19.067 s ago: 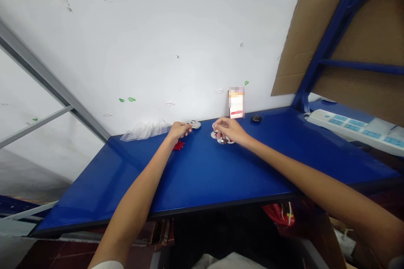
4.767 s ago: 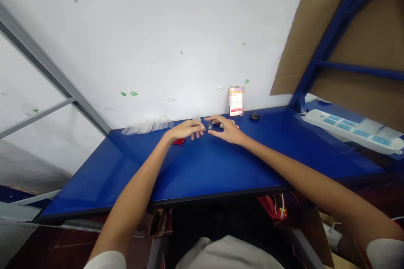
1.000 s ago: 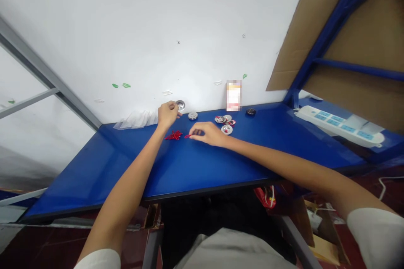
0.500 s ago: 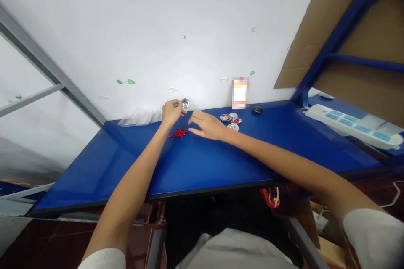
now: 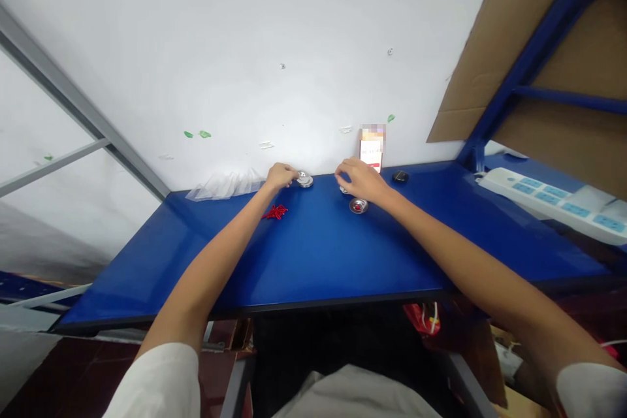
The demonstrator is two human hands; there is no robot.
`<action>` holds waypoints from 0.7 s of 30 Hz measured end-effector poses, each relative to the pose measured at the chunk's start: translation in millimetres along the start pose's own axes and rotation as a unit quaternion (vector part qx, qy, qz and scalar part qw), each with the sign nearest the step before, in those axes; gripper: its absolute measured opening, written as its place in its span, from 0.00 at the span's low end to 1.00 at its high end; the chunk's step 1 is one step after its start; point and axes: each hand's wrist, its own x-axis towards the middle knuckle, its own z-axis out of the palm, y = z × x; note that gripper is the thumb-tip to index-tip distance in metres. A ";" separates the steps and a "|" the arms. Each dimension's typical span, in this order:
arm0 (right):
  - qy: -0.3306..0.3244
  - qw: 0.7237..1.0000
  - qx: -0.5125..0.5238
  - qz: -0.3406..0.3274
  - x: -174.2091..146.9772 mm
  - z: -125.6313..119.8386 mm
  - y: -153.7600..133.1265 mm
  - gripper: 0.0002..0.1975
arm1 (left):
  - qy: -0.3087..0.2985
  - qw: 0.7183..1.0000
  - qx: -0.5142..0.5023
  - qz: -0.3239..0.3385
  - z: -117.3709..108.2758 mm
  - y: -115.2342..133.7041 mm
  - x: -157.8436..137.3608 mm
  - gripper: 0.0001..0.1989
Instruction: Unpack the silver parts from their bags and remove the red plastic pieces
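Observation:
My left hand (image 5: 283,175) is closed at the back of the blue table, its fingertips pinching the edge of a shiny round metal disc (image 5: 304,177). That disc lies over another at the foot of the wall. My right hand (image 5: 360,176) arches over the disc pile, fingers curled together and pointing down. Part of a metal disc (image 5: 343,189) shows beneath its fingertips; whether they grip it is hidden. Nearer me, below this hand, lies a metal disc with a red centre (image 5: 358,206). A small heap of red cords (image 5: 275,211) rests below my left hand.
Clear plastic bags (image 5: 225,185) lie left along the wall. A phone (image 5: 371,150) leans on the wall behind my right hand, with a small black object (image 5: 400,176) to its right. A white power strip (image 5: 553,202) sits at the far right by a blue frame.
My left hand has lowered its metal disc to the table, slightly rightward. My right hand has moved right from the middle to the disc pile, its fingers now curled. The view has shifted slightly.

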 end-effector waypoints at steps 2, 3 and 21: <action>-0.024 1.000 -0.003 -0.017 -4.6 -9.2 3.8 0.09 | -0.040 0.996 0.075 0.009 -1.3 7.4 8.3 0.06; -0.037 0.999 -0.006 -0.030 -8.5 -13.3 5.9 0.09 | -0.051 0.992 0.117 0.020 -1.9 10.9 10.6 0.07; -0.025 0.996 0.042 0.071 -33.4 25.0 51.7 0.12 | 0.050 0.966 0.219 0.128 1.1 8.9 -65.5 0.17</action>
